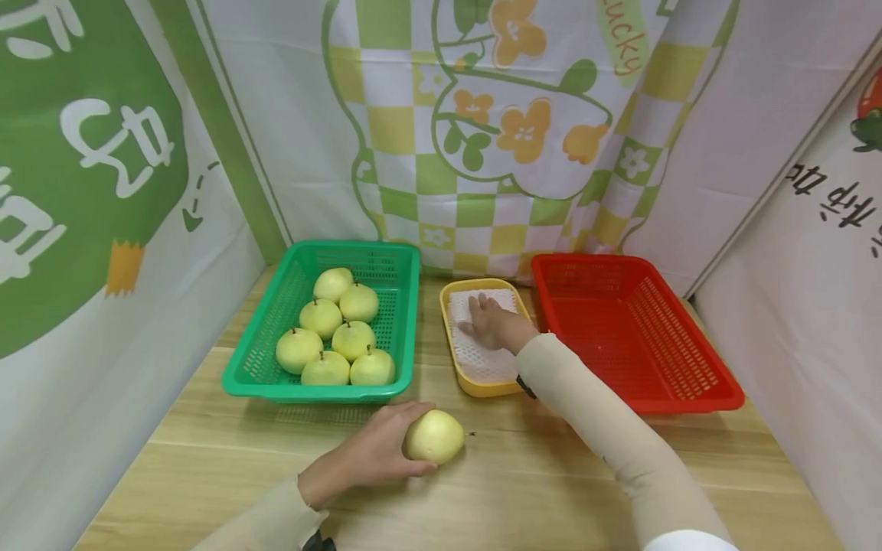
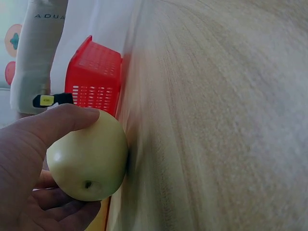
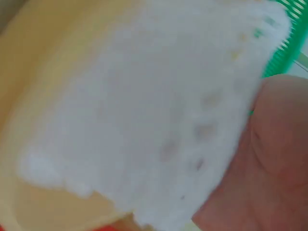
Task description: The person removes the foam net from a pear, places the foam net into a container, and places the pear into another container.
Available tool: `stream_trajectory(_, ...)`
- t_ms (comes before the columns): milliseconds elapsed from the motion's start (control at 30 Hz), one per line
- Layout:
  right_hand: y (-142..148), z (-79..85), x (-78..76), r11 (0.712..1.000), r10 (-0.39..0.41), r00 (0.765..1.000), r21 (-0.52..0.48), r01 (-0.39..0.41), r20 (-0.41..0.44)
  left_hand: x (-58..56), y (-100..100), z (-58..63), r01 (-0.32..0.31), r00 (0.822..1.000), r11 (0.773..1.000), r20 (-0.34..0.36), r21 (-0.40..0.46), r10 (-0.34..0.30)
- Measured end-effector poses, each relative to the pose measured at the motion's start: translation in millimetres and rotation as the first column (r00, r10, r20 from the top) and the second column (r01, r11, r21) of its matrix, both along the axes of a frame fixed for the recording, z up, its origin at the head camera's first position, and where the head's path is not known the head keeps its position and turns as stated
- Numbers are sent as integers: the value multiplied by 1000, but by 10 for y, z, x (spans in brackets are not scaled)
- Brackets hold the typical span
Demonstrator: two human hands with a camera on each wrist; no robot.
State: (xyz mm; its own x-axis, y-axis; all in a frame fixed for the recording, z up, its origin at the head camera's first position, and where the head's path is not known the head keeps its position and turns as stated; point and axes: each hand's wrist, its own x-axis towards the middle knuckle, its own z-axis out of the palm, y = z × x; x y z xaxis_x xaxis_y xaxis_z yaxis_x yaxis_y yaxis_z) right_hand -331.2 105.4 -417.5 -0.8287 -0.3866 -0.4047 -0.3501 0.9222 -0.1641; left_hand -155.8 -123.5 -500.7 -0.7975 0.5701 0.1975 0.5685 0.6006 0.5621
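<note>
My left hand (image 1: pixel 386 448) grips a round yellow-green pear (image 1: pixel 436 438) low over the wooden table, its stem pointing right. In the left wrist view, the thumb lies across the top of the pear (image 2: pixel 89 156) and the fingers curl beneath it. My right hand (image 1: pixel 496 325) reaches into a small yellow basket (image 1: pixel 482 389), its fingers laid over the white foam netting (image 1: pixel 482 360) there. Close up in the right wrist view, the netting (image 3: pixel 144 106) is blurred beside the hand (image 3: pixel 274 159), whose fingertips are hidden.
A green basket (image 1: pixel 320 392) with several pears (image 1: pixel 321 317) stands left of the yellow one. On the right is a red basket (image 1: pixel 634 337), under the reach of the right forearm. A patterned curtain (image 1: pixel 482 184) hangs behind, with white side walls.
</note>
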Motion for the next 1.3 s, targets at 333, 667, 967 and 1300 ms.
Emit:
stream_trajectory(333, -20, -295, -39, 970, 138, 988, 194, -149, 68, 37, -20, -2, -13, 1000, 1000, 3, -2, 13)
stream_trajectory(667, 159, 139, 10, 998, 35, 994, -62, -29, 101, 15, -9, -3, 0, 1000, 1000, -7, -12, 0)
stream_trajectory(967, 483, 809, 359, 985, 53, 998, -164, -49, 17, -7, -10, 9, 17, 1000, 1000, -7, -18, -17)
stream_trajectory(1300, 1032, 800, 929, 973, 81, 973, -195, -124, -215, 12, 5, 47, 21, 999, 999, 25, -29, -20)
